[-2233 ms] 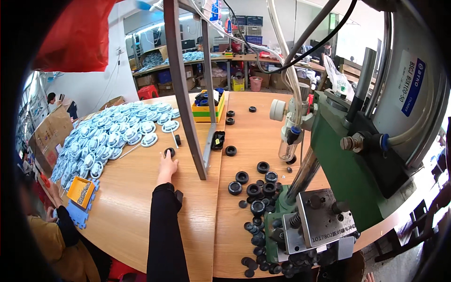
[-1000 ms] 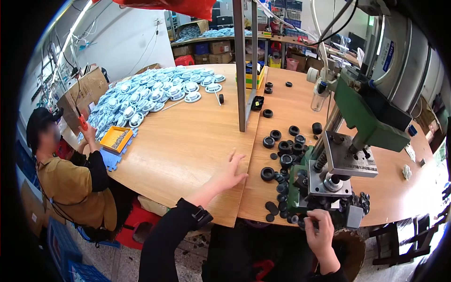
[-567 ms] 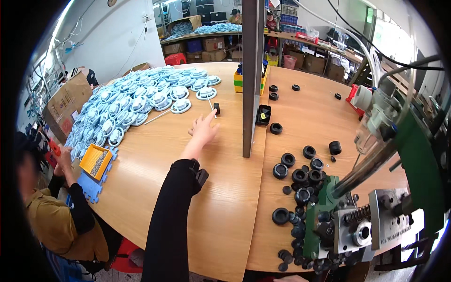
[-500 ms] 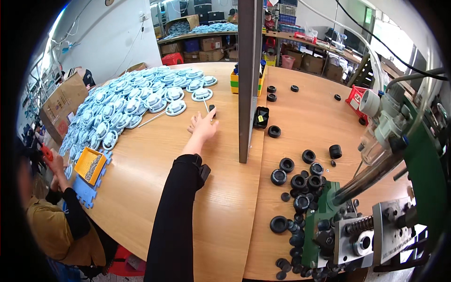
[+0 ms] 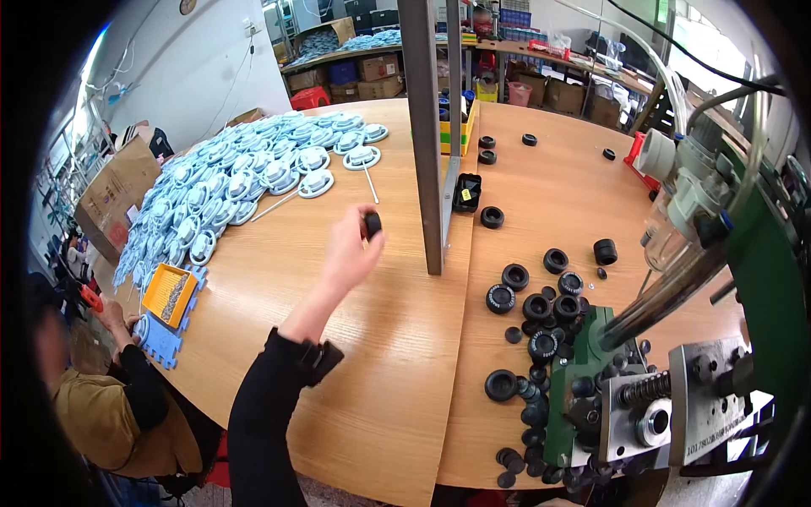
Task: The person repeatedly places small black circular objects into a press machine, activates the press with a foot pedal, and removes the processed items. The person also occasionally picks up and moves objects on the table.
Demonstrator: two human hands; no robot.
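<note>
My left hand (image 5: 348,247) is raised over the wooden table, its fingers closed on a black wheel (image 5: 372,224) seen nearly edge-on. Just beyond it, a white stick (image 5: 372,186) runs out from a pale blue ring-shaped part (image 5: 361,157). A large heap of similar pale blue parts (image 5: 245,160) spreads to the far left. At the bottom edge only a sliver of skin shows, apparently my right hand (image 5: 557,503); its fingers are hidden. Several loose black wheels (image 5: 501,298) and small black discs lie right of the table seam.
A metal post (image 5: 425,144) stands upright mid-table. At right is a green press (image 5: 583,397) with a metal fixture. A black box (image 5: 467,193) sits behind the post. On the left, an orange tray (image 5: 167,294) of small metal pieces is near a co-worker (image 5: 127,414).
My left hand has drawn back toward me and slightly left, carrying the black wheel away from beside the white stick. The view has shifted a little.
</note>
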